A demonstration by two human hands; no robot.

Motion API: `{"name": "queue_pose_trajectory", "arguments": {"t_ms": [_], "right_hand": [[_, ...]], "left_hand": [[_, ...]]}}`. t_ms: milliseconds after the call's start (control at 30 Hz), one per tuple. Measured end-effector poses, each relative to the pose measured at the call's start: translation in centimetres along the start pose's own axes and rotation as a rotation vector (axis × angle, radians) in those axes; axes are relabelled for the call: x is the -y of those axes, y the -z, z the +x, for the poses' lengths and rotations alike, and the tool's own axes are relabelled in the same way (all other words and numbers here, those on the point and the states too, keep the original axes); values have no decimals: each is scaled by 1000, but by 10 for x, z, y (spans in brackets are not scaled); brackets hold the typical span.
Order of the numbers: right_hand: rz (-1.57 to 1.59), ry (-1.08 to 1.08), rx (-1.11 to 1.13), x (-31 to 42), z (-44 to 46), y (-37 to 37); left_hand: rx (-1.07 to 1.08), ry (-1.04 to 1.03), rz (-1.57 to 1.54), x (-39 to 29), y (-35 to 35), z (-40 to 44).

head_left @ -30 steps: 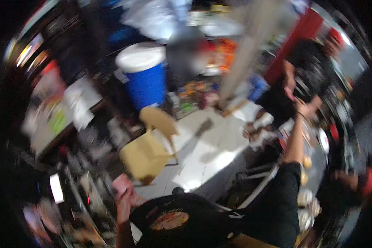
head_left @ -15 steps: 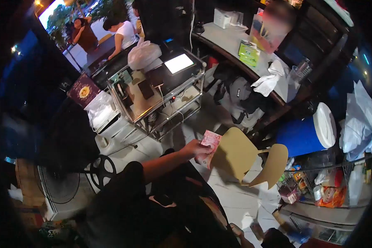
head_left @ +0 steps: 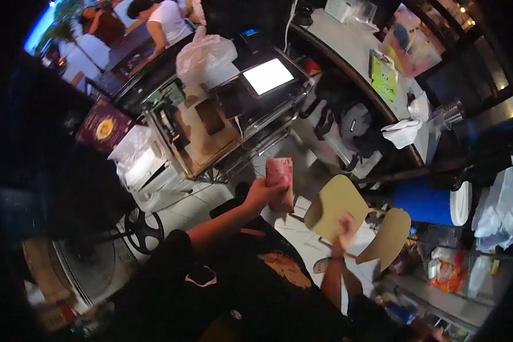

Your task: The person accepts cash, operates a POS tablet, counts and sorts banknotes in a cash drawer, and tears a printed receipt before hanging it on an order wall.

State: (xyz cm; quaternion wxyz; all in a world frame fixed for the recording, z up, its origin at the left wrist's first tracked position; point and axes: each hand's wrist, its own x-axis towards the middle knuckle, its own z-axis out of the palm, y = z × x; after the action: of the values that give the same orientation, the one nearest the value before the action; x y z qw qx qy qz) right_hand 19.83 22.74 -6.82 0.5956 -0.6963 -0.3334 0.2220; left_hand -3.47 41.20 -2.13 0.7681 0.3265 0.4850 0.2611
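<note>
A pinkish-red banknote (head_left: 280, 175) sits near the middle of the view, pinched in the grip of the left hand (head_left: 261, 194); whether it is one note or several I cannot tell. Its long axis runs near to far, with the far end standing clear beyond the fingers. The left hand has it from its left side; the right hand (head_left: 345, 228) is apart from it, to the right and slightly nearer, before a beige chair (head_left: 335, 202). That hand is blurred, so I cannot tell whether its grip is released or clenched, but no object shows in it. Farther off, left of the note, a surface (head_left: 202, 155) carries a dark phone (head_left: 210, 117), a lit tablet (head_left: 268, 76) and a white plastic bag (head_left: 206, 57). A blue drum (head_left: 420, 200) lies right of the chair.
</note>
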Motion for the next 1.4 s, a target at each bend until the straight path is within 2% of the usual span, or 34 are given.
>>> {"name": "queue_pose_trajectory", "arguments": {"t_ms": [33, 67, 100, 167, 267, 333, 433, 500, 533, 567, 633, 667, 700, 767, 800, 833, 900, 967, 1033, 1067, 1100, 1167, 1233, 1300, 1333, 1400], "right_hand": [[-20, 60, 172, 60, 17, -73], [-445, 450, 280, 94, 38, -120], [-279, 229, 352, 133, 53, -161], [-323, 356, 369, 152, 86, -211], [-186, 191, 418, 168, 114, -252], [-224, 178, 408, 167, 122, -270], [-291, 166, 466, 165, 140, -284], [14, -297, 473, 157, 151, -292], [158, -304, 494, 138, 158, -292], [163, -296, 491, 139, 165, -294], [620, -661, 429, 144, 179, -295], [742, -709, 441, 153, 191, -290], [746, -695, 436, 151, 205, -284], [728, -705, 330, 142, 241, -266], [793, -681, 416, 140, 263, -255], [831, -704, 483, 140, 286, -244], [819, -723, 525, 159, 329, -225], [791, -623, 586, 164, 382, -208], [726, -524, 573, 170, 436, -192], [669, -467, 542, 173, 458, -186], [610, -406, 511, 174, 482, -181], [533, -359, 520, 158, 531, -181], [339, -278, 439, 146, 563, -193], [229, -260, 476, 123, 593, -209], [211, -242, 478, 113, 603, -219], [194, -226, 488, 94, 621, -235]], "left_hand": [[3, -51, -20, -12, 8, 12], [6, -97, -52, -22, 11, 22], [75, -170, -133, -40, 15, 30], [89, -167, -103, -87, 28, 38], [127, -204, -151, -132, 45, 50], [119, -170, -103, -137, 59, 71], [115, -115, -111, -144, 69, 88], [174, -42, -284, -146, 78, 102], [157, -25, -225, -152, 81, 101], [161, -32, -219, -158, 81, 103], [128, -209, 72, -168, 79, 111], [139, -376, 22, -179, 71, 115], [150, -384, 26, -186, 66, 123], [-16, -485, 114, -199, 50, 143], [-46, -587, 61, -201, 41, 164], [-41, -601, 59, -203, 33, 183], [17, -961, 440, -221, 11, 214], [33, -1035, 444, -239, -20, 254], [148, -1248, 391, -249, -54, 304], [169, -631, 9, -279, -87, 292], [13, -1308, 437, -285, -100, 333], [-22, -1239, 424, -289, -133, 383], [-82, -1256, 434, -290, -158, 429], [-125, -1152, 371, -292, -178, 462], [-182, -1257, 494, -295, -184, 473], [-261, -1232, 583, -292, -192, 491]]}}
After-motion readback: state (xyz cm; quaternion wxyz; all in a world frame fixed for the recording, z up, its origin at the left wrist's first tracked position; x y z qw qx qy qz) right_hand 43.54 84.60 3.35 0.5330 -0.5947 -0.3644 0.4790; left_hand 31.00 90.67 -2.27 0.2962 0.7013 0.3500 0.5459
